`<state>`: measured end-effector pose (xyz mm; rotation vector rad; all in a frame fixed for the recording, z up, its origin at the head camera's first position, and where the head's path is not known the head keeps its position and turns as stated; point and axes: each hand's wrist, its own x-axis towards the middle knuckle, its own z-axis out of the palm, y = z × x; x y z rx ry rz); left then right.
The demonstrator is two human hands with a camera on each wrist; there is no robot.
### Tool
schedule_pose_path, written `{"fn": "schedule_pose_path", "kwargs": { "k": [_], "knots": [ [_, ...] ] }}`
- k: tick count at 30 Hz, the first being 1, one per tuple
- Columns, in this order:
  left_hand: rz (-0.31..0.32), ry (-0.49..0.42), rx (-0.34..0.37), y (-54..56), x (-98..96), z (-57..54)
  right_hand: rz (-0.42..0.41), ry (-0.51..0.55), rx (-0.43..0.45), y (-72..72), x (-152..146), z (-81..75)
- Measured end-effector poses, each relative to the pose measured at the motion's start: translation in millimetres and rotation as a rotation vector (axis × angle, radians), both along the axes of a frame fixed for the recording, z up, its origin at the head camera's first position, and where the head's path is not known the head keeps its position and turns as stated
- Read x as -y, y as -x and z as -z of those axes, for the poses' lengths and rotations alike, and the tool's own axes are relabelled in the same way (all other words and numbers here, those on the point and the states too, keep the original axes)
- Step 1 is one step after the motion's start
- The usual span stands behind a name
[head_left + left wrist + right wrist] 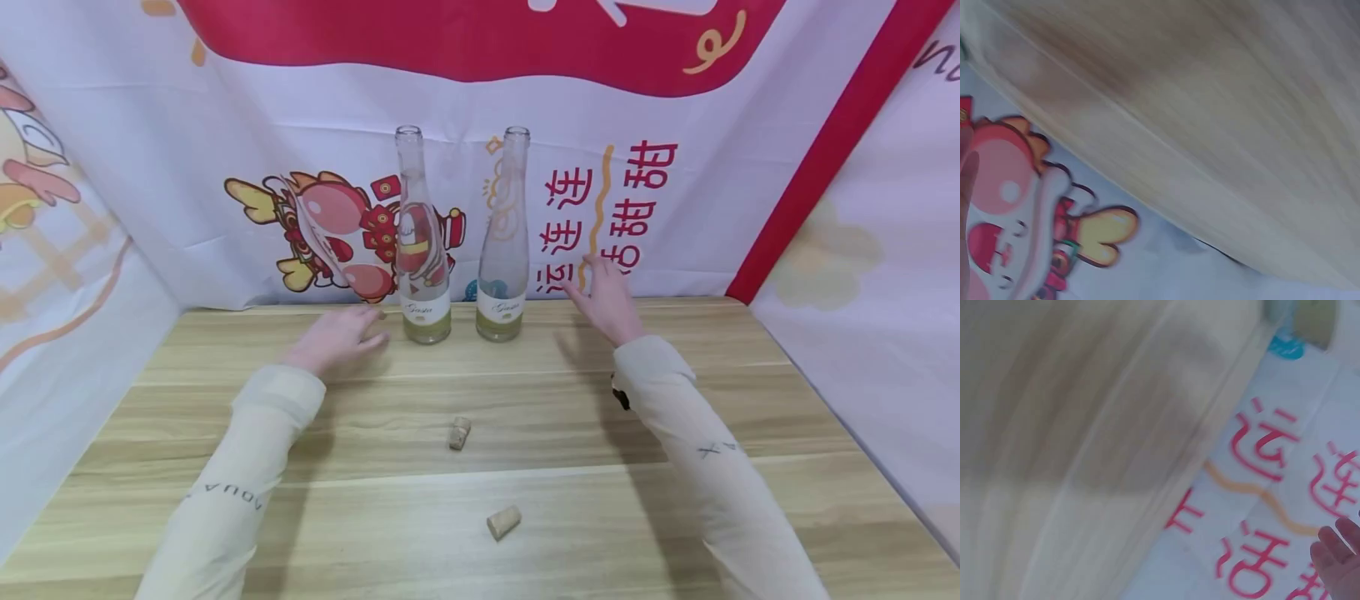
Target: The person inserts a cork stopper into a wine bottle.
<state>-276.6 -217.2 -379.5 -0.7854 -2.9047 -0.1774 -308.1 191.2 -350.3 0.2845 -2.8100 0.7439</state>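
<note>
Two clear glass bottles with white labels and open mouths stand upright near the table's back edge: the left bottle (425, 250) and the right bottle (503, 250). Just left of the first, my left hand (337, 337) reaches over the table, fingers extended toward the bottle and holding nothing. Beyond the other bottle's right side, my right hand (609, 302) is held up with fingers spread, apart from the glass. The right wrist view catches its fingers (1335, 553) and the right bottle's base (1315, 322). One cork (459, 433) lies mid-table; another cork (504, 522) lies closer to me.
The wood-grain table (390, 517) meets a white printed cloth (315, 117) hanging behind the bottles. More cloth hangs along the left and right sides. A dark object (620, 393) shows under the right sleeve's cuff.
</note>
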Motion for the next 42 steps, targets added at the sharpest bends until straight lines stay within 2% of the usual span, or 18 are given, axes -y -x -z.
{"fn": "schedule_pose_path", "kwargs": {
  "k": [3,6,11,14,17,23,27,31,36,39,42],
  "knots": [
    [0.096,-0.019,-0.056,-3.7,-14.0,-2.8,-0.014,0.060,0.010,-3.9,9.7,-9.3],
    [0.165,-0.059,-0.097,-6.6,-30.0,-6.3,-0.027,0.119,0.015,-7.3,19.2,-19.9],
    [0.255,-0.165,-0.143,-9.8,-59.3,-13.7,-0.057,0.203,0.023,-11.4,35.5,-38.2],
    [0.277,-0.236,-0.136,-9.5,-77.1,-18.1,-0.083,0.256,0.037,-13.1,45.8,-47.7],
    [0.224,-0.301,-0.080,-7.4,-94.3,-22.5,-0.102,0.290,0.045,-12.5,54.5,-54.7],
    [0.025,-0.460,0.048,-0.1,-127.1,-28.4,-0.111,0.370,0.067,-8.4,67.6,-62.0],
    [-0.050,-0.562,0.109,6.3,-146.8,-28.3,-0.124,0.454,0.078,-4.4,75.2,-61.3],
    [-0.098,-0.698,0.161,15.3,-161.4,-25.3,-0.133,0.524,0.101,-0.7,82.8,-58.5],
    [-0.109,-0.866,0.209,26.9,-171.5,-19.8,-0.143,0.565,0.121,3.8,89.6,-54.7],
    [-0.125,-0.910,0.245,31.5,-175.8,-16.8,-0.142,0.572,0.136,6.2,92.4,-52.1],
    [-0.167,-0.910,0.277,33.4,-179.1,-15.9,-0.152,0.585,0.134,8.5,94.0,-48.6]
  ]
}}
